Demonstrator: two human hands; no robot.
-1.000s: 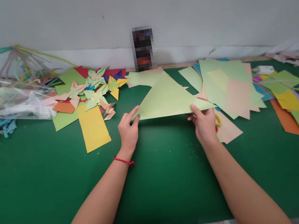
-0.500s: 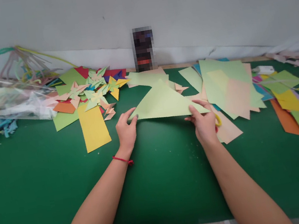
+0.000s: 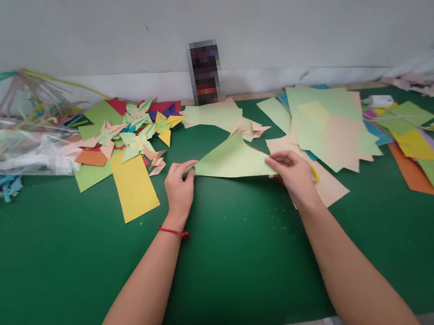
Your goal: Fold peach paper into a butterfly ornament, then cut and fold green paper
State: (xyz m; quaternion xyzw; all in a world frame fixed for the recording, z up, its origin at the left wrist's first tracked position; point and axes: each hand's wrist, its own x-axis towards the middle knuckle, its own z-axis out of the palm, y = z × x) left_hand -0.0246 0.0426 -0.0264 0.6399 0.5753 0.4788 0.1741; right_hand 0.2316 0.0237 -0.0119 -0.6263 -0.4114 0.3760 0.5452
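Note:
A pale green sheet of paper [image 3: 233,161], folded into a triangle, is stretched between my two hands above the green table [image 3: 233,259]. My left hand [image 3: 180,186] pinches its left corner between thumb and fingers. At the opposite corner, my right hand [image 3: 292,172] grips the paper, thumb on top. The sheet bends a little, its peak pointing away from me. Just behind it lies a peach and green folded paper piece [image 3: 253,128]. Yellow scissor-like handles [image 3: 314,173] show partly beside my right hand, mostly hidden.
Folded paper stars [image 3: 140,139] are heaped at back left, by a yellow sheet [image 3: 134,187]. Green and peach sheets [image 3: 330,127] are stacked on the right, with more coloured paper [image 3: 426,144] beyond. Plastic bags and pipe cleaners [image 3: 31,149] fill the far left. A blurred-out object [image 3: 205,73] stands against the wall.
My right hand has moved slightly left along the paper and lower. The triangle's right side now tilts and curves, uncovering the folded piece behind it. My left hand keeps its pinch.

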